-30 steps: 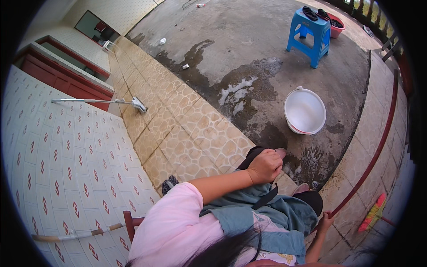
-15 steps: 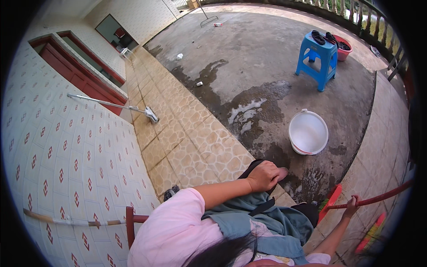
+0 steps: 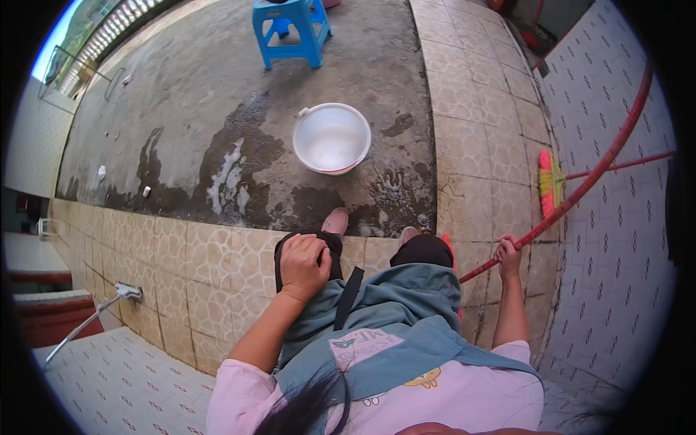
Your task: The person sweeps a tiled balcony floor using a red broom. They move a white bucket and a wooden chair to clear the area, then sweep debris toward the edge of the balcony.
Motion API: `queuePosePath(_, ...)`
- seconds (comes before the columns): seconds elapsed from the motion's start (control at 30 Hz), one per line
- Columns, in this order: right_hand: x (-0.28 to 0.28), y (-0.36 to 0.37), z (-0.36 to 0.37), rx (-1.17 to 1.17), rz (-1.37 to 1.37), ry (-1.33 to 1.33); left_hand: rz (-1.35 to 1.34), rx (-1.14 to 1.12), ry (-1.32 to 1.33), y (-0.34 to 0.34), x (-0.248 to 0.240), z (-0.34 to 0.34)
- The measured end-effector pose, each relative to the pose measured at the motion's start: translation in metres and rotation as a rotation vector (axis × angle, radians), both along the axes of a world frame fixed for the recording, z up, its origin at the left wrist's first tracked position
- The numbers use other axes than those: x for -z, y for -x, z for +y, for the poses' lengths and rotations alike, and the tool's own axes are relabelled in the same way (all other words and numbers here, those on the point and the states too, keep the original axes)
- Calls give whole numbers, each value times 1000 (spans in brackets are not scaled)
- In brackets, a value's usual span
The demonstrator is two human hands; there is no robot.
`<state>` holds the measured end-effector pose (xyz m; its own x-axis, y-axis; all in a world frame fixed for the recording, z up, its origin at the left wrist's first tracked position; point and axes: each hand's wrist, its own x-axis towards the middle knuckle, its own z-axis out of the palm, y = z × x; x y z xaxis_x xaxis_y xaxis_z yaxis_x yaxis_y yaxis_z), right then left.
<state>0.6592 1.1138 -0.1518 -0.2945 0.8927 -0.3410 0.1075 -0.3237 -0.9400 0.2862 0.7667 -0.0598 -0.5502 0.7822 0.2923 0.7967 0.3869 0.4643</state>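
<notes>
My left hand (image 3: 304, 264) lies on my left knee, its fingers curled in a loose fist with nothing visible in it. My right hand (image 3: 508, 255) is wrapped round the red handle of a broom (image 3: 580, 192), out to the right of my body. The handle slants from beside my right knee up to the far right. Only a strip of the broom's red head shows there; my leg covers most of it. A white bucket (image 3: 332, 138) stands on wet concrete in front of my feet, with no water visible in it.
A blue plastic stool (image 3: 290, 36) stands beyond the bucket. White foam (image 3: 228, 177) lies on the concrete to its left. A second broom with pink and yellow bristles (image 3: 549, 185) leans near the right wall. A mop (image 3: 127, 291) lies against the left wall.
My view has swung to the right, so the bucket and stool now appear further left and my feet show. Both hands keep their places, on my knee and on the broom handle.
</notes>
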Motion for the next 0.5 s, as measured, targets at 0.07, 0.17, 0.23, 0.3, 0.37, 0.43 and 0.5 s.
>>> queuePosePath(0.07,-9,7,16,69,19,-101,21,2,1,-3,4,2)
queuePosePath(0.17,-31,42,40,108,70,-267,18,20,11,-4,2,9)
queuePosePath(0.23,-34,72,62,107,105,-307,18,22,24,-2,1,9)
queuePosePath(0.3,-30,103,84,32,135,-265,21,16,30,-1,1,7)
queuePosePath(0.37,-10,129,101,-1,132,-314,27,11,26,2,1,5)
queuePosePath(0.43,13,143,107,-44,107,-344,33,1,29,4,-2,4)
queuePosePath(0.5,29,144,112,-57,93,-310,42,-4,32,5,-3,4)
